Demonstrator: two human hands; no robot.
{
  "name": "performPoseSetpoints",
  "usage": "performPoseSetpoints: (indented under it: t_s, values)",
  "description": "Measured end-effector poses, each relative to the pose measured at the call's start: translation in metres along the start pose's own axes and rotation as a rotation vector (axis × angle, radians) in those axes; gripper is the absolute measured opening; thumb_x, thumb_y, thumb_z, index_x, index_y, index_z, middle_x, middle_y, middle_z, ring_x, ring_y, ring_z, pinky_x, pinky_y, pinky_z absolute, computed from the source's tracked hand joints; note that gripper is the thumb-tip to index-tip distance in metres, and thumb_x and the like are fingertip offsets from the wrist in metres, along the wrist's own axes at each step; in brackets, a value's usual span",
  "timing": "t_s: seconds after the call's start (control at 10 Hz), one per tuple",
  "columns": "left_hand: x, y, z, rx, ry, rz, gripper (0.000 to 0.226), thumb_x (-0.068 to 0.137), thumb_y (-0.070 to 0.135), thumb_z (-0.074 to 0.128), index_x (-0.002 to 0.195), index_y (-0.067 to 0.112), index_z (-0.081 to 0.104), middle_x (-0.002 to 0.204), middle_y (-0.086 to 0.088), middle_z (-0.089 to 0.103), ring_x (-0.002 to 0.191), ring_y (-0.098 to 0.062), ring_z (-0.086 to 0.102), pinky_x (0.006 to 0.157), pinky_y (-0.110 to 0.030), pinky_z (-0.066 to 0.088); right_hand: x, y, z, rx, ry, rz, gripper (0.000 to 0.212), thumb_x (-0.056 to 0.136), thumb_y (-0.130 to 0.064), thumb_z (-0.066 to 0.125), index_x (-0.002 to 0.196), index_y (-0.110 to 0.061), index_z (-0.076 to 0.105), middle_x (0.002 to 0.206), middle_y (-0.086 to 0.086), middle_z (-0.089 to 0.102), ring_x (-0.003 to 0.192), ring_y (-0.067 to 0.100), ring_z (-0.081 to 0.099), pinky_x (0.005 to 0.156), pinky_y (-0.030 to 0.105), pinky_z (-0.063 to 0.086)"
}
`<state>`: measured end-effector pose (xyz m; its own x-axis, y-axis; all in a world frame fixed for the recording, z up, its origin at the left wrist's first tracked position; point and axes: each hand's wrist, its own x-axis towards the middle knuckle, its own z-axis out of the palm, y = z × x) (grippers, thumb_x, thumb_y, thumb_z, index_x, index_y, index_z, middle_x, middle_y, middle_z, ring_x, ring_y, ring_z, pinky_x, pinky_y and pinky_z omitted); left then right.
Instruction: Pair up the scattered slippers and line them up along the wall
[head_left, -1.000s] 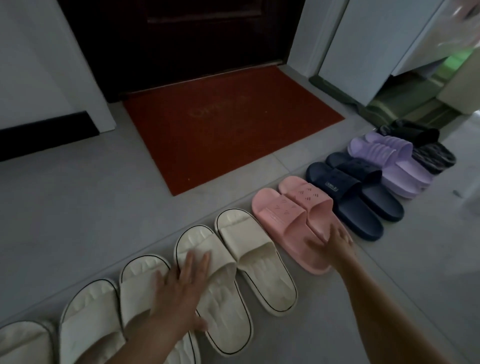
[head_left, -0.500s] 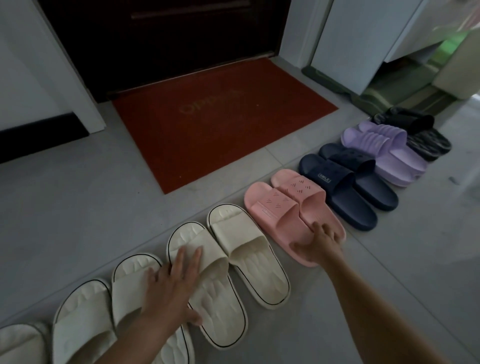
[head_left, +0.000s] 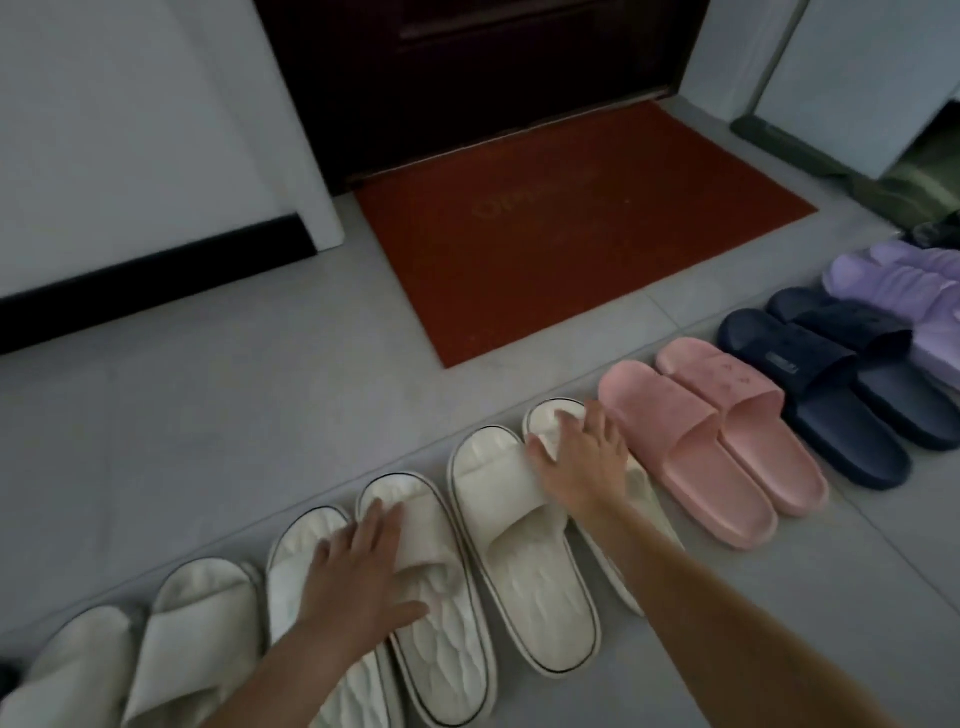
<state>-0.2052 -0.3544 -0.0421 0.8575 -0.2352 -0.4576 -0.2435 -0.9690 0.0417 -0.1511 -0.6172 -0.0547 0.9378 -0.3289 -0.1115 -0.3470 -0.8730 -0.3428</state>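
Slippers stand in a row on the grey floor. From the left come several cream slippers (head_left: 519, 545), a pink pair (head_left: 691, 457), a navy pair (head_left: 815, 395) and a purple pair (head_left: 893, 291). My left hand (head_left: 358, 577) lies flat, fingers spread, over the straps of two neighbouring cream slippers (head_left: 431, 613). My right hand (head_left: 582, 457) rests flat across the toe ends of the two cream slippers nearest the pink pair and hides most of the right one. Neither hand grips anything.
A red doormat (head_left: 561, 234) lies before a dark door (head_left: 467, 67), beyond the row. A white wall with a black skirting (head_left: 156, 275) is at the far left. White cabinets (head_left: 857, 78) stand at the far right over a dark green mat (head_left: 914, 187).
My right hand has left the pink pair and moved left onto the cream slippers beside it. My left hand stays flat on cream slippers. The view has turned left.
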Motion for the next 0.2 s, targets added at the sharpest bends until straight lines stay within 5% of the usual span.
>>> performPoseSetpoints:
  t_s: [0.2]
  values:
    - [-0.022,-0.03,-0.021,-0.075,0.009,-0.016,0.095,0.081,0.063,0.052,0.15,0.025,0.001,0.161,-0.001,0.0,0.146,-0.022,0.013,0.116,-0.042,0.022,-0.024,-0.105,0.022,0.07,-0.061,-0.171,0.059,0.084,-0.045,0.053,0.135,-0.018,0.041,0.153,0.014,0.022,0.138,0.035,0.024,0.113,0.046,0.021]
